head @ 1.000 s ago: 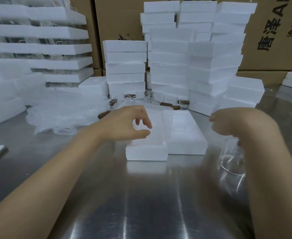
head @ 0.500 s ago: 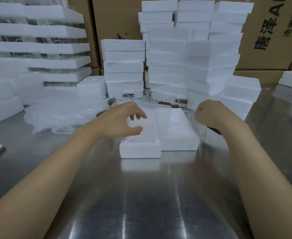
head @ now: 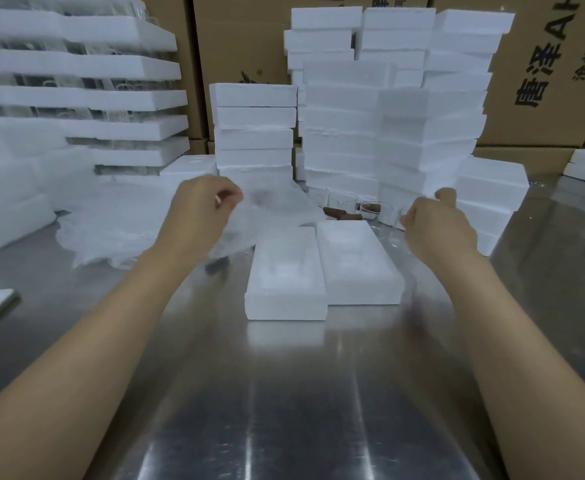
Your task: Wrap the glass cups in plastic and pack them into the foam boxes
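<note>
We log: left hand (head: pixel 201 213) pinching a plastic sheet (head: pixel 273 206), 11 o'clock of two foam boxes (head: pixel 286 271) on the desk (head: pixel 284 393); glass cups (head: pixel 344 200) at 12 o'clock; right hand (head: pixel 436 223) curled beside them, grasp unclear.

I count two hands, my left hand (head: pixel 203 209) and my right hand (head: pixel 436 223). In the middle of the frame lie two foam boxes, the left foam box (head: pixel 284 299) and the right foam box (head: pixel 357 265). Behind them I see about three glass cups (head: pixel 344 199), blurred. There is one plastic sheet (head: pixel 270 209) at centre and one plastic heap (head: pixel 111 230) at left. The middle stack (head: pixel 254 116) shows five foam boxes; the taller stacks (head: pixel 388 126) at upper right I cannot count.
</note>
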A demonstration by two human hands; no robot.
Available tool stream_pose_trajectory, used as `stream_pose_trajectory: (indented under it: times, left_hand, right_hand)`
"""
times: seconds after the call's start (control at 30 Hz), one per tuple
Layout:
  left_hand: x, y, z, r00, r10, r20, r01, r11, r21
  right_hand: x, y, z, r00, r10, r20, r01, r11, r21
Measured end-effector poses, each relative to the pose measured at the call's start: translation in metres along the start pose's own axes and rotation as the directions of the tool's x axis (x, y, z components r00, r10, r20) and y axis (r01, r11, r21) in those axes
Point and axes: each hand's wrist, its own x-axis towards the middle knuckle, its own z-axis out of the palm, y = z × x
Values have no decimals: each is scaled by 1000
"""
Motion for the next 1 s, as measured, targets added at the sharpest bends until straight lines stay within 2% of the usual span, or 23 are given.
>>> stream_pose_trajectory:
  times: [0.1,0.13,0.17,0.2,0.27,0.33,0.37,0.43,0.5,0.53,0.57,0.63,0.73,0.9,1.0]
  left_hand:
    - [-1,7,-4,939,8,-343,-27,998,-51]
    - [-2,10,-5,916,27,-399,-58,996,-67]
    - [-4,13,-5,903,63,-426,-93,994,-50]
    - [-6,15,-4,901,111,-420,-128,992,-13]
    - [-11,21,2,931,159,-328,-165,986,10]
    - [-15,26,9,974,124,-190,-133,990,-36]
    - [-17,28,12,986,99,-135,-109,992,-63]
    - [-22,34,17,995,66,-77,-75,989,-127]
    - [-25,39,20,995,60,-76,-73,979,-190]
    - [-26,42,20,994,66,-87,-83,974,-212]
    - [-27,45,21,993,68,-98,-89,969,-229]
    - [-28,50,19,993,51,-109,-80,955,-286]
    - [-27,56,16,995,17,-99,-59,899,-435]
    - [-33,68,15,992,123,-28,-113,770,-628]
    - [-40,73,20,973,225,53,-126,709,-693]
  right_hand:
    - [2,-8,0,990,-65,-126,104,938,331]
    - [2,-12,0,989,-53,-135,113,863,492]
    - [1,-16,-1,995,-31,-96,87,742,665]
    - [-2,-20,-4,999,-29,-13,28,583,812]
    - [-8,-28,-11,984,-124,128,-88,287,954]
    - [-13,-32,-15,945,-297,139,-121,80,989]
    - [-15,-35,-16,912,-387,133,-138,17,990]
    - [-22,-39,-19,817,-551,172,-196,16,980]
    - [-28,-43,-18,702,-661,263,-229,140,963]
    - [-31,-45,-16,670,-669,321,-226,227,947]
    - [-33,-47,-14,672,-641,371,-221,304,927]
    - [-33,-49,-8,748,-532,397,-224,361,905]
    - [-33,-51,-4,840,-403,363,-231,340,912]
    - [-43,-59,0,862,-400,311,-148,389,909]
    - [-44,-62,2,895,-346,281,-158,343,926]
